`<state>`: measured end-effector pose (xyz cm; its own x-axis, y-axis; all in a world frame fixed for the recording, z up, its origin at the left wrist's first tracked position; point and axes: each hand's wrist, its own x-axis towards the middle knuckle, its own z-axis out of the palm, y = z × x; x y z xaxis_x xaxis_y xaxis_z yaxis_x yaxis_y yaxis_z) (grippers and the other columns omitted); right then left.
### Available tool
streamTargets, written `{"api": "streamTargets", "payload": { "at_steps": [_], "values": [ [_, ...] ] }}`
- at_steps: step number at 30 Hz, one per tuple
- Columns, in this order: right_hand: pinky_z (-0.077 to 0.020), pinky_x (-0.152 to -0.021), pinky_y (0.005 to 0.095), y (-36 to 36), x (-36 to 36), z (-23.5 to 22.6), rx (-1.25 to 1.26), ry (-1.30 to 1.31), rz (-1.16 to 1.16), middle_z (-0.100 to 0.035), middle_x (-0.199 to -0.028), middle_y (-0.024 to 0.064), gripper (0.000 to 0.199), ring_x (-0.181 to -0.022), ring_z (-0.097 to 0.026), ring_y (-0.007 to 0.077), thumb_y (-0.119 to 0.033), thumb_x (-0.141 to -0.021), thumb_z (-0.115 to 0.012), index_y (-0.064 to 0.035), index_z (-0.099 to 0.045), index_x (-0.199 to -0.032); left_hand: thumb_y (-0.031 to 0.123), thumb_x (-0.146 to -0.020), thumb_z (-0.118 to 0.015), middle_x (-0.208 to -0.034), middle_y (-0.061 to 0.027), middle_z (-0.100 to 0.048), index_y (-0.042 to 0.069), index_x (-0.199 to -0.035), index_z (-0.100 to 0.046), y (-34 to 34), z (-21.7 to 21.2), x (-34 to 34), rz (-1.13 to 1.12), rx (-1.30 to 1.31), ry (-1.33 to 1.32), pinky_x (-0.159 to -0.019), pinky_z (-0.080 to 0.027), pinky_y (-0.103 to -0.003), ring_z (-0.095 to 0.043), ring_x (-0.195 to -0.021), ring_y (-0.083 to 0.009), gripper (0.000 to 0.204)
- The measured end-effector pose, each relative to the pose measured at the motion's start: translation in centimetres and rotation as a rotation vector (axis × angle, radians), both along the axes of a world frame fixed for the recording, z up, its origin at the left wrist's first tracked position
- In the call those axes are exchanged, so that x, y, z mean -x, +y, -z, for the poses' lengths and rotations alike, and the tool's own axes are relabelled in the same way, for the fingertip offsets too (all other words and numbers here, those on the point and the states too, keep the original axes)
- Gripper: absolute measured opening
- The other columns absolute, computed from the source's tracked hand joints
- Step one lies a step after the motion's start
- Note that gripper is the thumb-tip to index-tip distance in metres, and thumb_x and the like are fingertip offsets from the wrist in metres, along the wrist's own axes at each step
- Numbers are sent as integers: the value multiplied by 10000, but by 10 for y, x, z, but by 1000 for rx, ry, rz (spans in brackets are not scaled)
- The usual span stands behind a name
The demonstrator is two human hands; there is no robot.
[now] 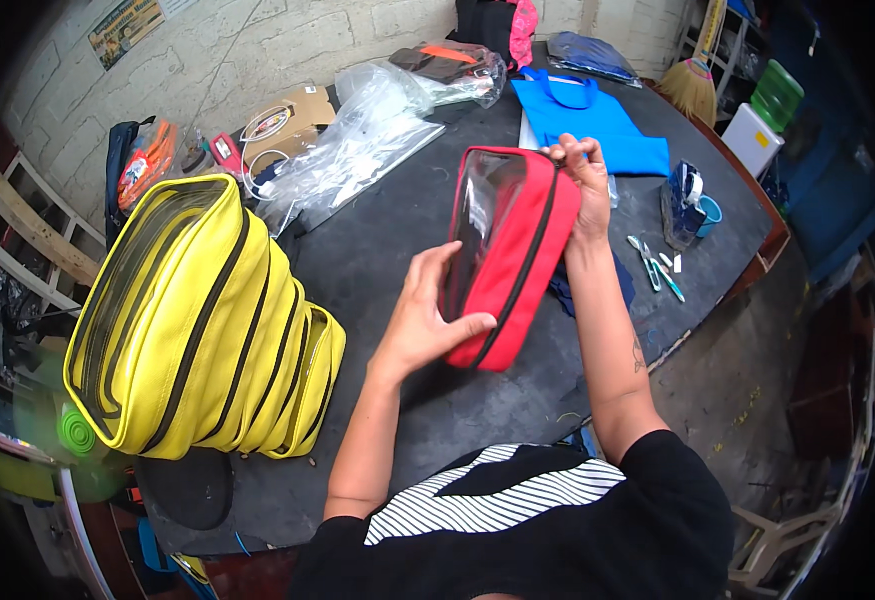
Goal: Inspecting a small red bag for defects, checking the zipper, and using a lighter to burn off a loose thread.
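Observation:
A red zip pouch [529, 262] with a clear window and a black zipper is held up over the dark table. My left hand [425, 315] grips its lower left side, the thumb lying across the red side near the zipper. At the pouch's upper right corner, my right hand [584, 190] is closed with fingers bent by the zipper's end; whether it pinches the zipper pull or the fabric edge is too small to tell. To the left stands a row of several yellow pouches [202, 320], with black zippers and see-through mesh or plastic fronts.
Clear plastic bags [357, 140] and a piece of cardboard [302, 120] lie at the back. A blue tote bag [587, 120] is at the far right. Teal-handled snips [654, 268] and a tape dispenser [682, 205] rest near the table's right edge. A dark oval pad [192, 490] sits front left.

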<state>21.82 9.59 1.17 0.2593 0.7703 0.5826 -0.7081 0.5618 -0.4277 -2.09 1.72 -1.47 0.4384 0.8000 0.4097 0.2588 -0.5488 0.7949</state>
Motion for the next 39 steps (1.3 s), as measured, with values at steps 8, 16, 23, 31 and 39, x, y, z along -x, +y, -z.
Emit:
{"api": "streamTargets", "payload": {
  "at_steps": [8,16,23,31,39],
  "values": [
    [-457,-831,295,-3,5,20,58,301,-497,-527,-818,-22,237,-838,-536,128,-290,-903,-600,-91,-477,-866,253,-696,-783,-1269,-176,-487,55,-1237,-540,-44,-23,-31,-45,-278,-5,-1032,-355,-443,-414,-1265,-367,626],
    [-459,-847,308,1,15,28,105,225,-245,-548,-862,1,127,-827,-550,123,-215,-907,-598,-111,-557,-848,-56,-768,-635,-1048,-127,-619,-25,-923,-666,-47,-29,-32,-120,-220,-145,-698,-527,-270,-649,-819,-181,162],
    [-488,-854,336,2,20,28,118,236,-148,-554,-848,32,75,-798,-590,154,-111,-880,-623,-124,-555,-853,-56,-786,-621,-1048,-128,-612,-47,-905,-657,-42,-24,-32,-170,-160,-153,-678,-559,-258,-666,-790,-162,124],
    [-516,-819,373,3,28,30,139,246,-103,-583,-846,76,197,-763,-614,194,-39,-849,-659,-111,-483,-901,-63,-752,-591,-1015,-142,-566,-48,-851,-580,-41,-20,-32,-272,-374,109,-633,-530,-312,-645,-745,-230,101],
    [-471,-882,344,7,29,41,120,319,-246,-562,-828,10,147,-860,-562,148,-201,-901,-612,-104,-528,-831,-10,-717,-566,-954,-162,-507,-26,-841,-530,-37,-12,-35,-270,-339,150,-759,-466,-405,-558,-864,-315,130]
  ]
}}
